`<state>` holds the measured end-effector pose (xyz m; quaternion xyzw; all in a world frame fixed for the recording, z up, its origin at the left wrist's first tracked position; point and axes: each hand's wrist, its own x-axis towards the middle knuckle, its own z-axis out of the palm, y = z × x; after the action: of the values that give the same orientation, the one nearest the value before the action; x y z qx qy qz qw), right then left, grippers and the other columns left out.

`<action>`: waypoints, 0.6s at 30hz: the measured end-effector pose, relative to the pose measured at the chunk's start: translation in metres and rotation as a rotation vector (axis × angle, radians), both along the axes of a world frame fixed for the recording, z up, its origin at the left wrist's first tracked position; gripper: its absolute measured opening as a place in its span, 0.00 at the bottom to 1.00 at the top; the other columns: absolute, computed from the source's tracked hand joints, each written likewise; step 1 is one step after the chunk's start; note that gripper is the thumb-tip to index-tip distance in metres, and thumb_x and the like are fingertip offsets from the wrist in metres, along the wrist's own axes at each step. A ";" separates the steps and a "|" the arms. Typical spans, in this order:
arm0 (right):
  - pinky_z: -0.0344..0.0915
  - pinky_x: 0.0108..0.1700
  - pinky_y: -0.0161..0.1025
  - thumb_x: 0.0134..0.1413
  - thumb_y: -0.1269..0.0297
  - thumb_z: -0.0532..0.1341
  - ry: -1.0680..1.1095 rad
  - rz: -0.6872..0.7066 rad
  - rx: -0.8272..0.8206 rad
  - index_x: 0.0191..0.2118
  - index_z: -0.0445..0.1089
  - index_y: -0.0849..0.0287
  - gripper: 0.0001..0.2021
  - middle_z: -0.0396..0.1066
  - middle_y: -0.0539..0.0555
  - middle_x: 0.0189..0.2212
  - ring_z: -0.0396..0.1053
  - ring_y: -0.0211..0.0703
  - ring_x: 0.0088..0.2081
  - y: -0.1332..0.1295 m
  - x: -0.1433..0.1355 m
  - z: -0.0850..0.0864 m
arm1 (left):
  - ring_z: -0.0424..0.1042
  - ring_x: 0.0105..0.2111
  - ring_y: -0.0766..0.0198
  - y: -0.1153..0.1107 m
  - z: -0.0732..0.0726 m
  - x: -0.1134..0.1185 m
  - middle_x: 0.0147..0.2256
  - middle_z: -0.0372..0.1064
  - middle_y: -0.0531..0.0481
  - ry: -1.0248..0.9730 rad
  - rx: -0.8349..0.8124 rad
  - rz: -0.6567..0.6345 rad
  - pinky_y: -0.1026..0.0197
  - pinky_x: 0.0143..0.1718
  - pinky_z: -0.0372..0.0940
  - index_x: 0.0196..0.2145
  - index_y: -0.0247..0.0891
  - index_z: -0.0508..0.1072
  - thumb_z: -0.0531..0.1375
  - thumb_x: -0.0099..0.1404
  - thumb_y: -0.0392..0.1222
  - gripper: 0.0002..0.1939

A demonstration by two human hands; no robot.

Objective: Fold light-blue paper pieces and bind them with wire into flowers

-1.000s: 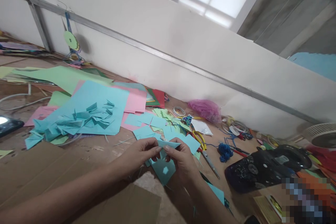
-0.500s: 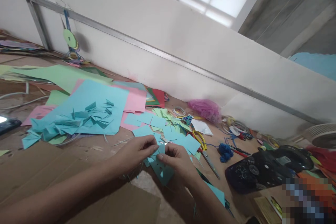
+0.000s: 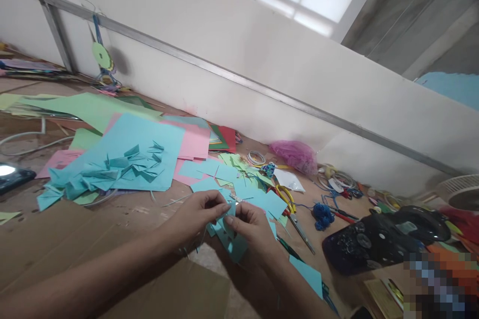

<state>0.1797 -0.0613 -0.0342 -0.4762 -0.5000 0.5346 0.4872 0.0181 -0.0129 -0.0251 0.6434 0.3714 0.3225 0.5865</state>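
Between my two hands is a piece of turquoise paper (image 3: 232, 245) with small holes or light spots on it. My left hand (image 3: 209, 209) pinches its upper left edge between thumb and fingers. On the other side, my right hand (image 3: 250, 223) grips the same paper, thumb on the face towards me. Loose turquoise squares (image 3: 245, 189) lie just beyond my fingers. Folded turquoise paper pieces (image 3: 123, 167) are heaped on a large turquoise sheet (image 3: 149, 134) to the left.
Yellow-handled scissors (image 3: 299, 229) and blue yarn (image 3: 322, 215) lie right of my hands. A black object (image 3: 362, 244) stands farther right. Brown cardboard (image 3: 52, 244) spreads at the lower left. Pink netting (image 3: 295, 157) rests against the white wall (image 3: 224, 99).
The fingertips of my left hand have come slightly nearer my right thumb, and the top of the held paper has shifted a little. The view has moved slightly.
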 end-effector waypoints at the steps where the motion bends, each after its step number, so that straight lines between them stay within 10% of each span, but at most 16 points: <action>1: 0.52 0.26 0.33 0.43 0.55 0.69 0.031 -0.011 -0.006 0.22 0.66 0.60 0.15 0.60 0.46 0.19 0.55 0.34 0.23 0.000 0.000 -0.001 | 0.63 0.26 0.65 -0.001 -0.001 0.001 0.24 0.65 0.55 -0.036 -0.058 0.011 0.64 0.28 0.57 0.26 0.39 0.72 0.61 0.58 0.52 0.13; 18: 0.57 0.21 0.32 0.41 0.51 0.69 -0.056 -0.018 -0.142 0.21 0.63 0.60 0.19 0.68 0.49 0.15 0.61 0.34 0.17 -0.002 -0.003 0.000 | 0.63 0.25 0.67 0.002 -0.013 0.006 0.24 0.65 0.55 -0.233 -0.150 0.163 0.65 0.28 0.59 0.28 0.37 0.71 0.64 0.57 0.49 0.12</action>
<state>0.1764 -0.0629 -0.0343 -0.5289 -0.4701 0.5508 0.4426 0.0237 -0.0112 -0.0376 0.5239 0.3748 0.4127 0.6440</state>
